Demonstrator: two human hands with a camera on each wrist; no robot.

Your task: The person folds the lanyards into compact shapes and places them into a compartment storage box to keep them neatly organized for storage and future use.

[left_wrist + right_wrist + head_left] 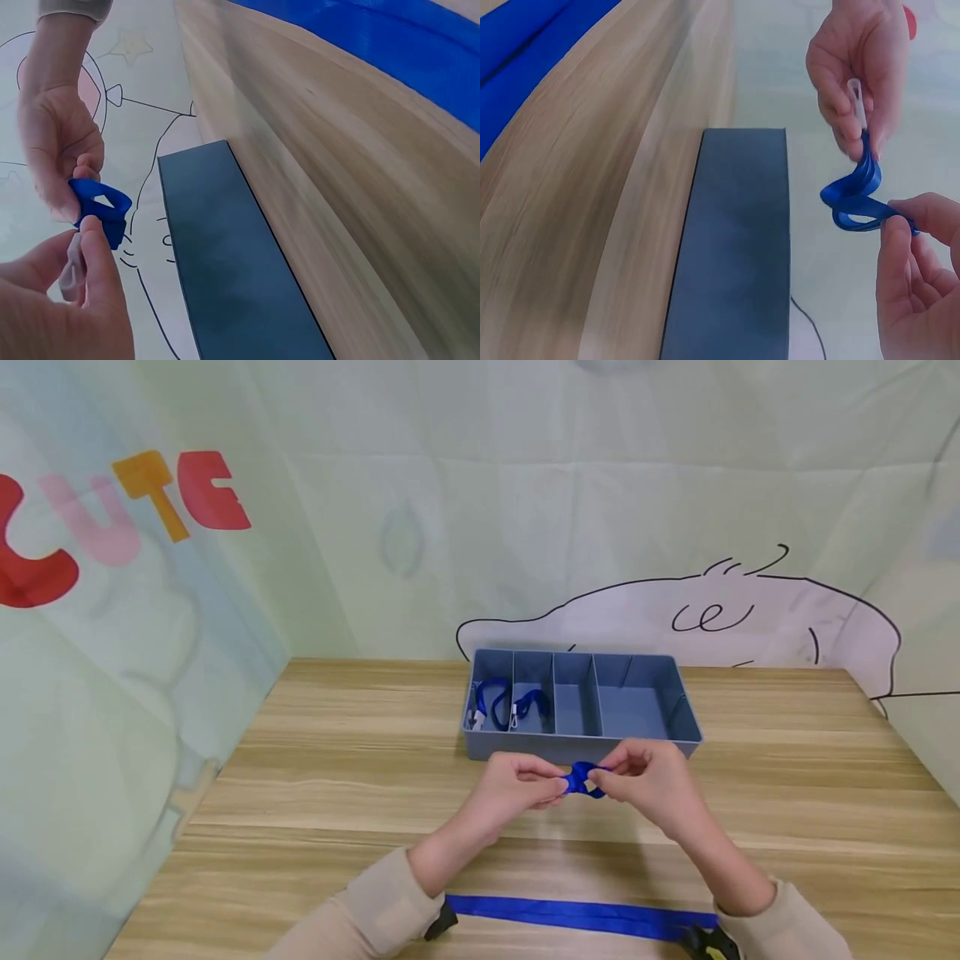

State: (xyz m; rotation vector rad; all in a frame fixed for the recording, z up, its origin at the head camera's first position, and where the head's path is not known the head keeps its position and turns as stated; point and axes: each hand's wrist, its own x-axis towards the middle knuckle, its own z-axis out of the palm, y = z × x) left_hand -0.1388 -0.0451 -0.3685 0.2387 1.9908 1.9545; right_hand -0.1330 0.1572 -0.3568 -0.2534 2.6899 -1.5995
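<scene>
Both hands hold a folded blue lanyard (581,778) in the air, just in front of the divided tray. My left hand (520,783) pinches its clip end; the pale clip (857,101) shows between those fingers in the right wrist view. On the other side my right hand (651,781) pinches the looped end between thumb and fingers. The strap bends and doubles over between the two hands, leaving a small gap, as the left wrist view also shows at the lanyard (112,225). Part of the strap is hidden behind the fingertips.
A grey-blue tray (540,747) stands at the table's back. Its leftmost compartment contains a blue lanyard (492,697) with a clip; the adjoining one holds another lanyard (534,702). A flat blue strap (570,914) lies across the wooden table (337,760) near the forearms.
</scene>
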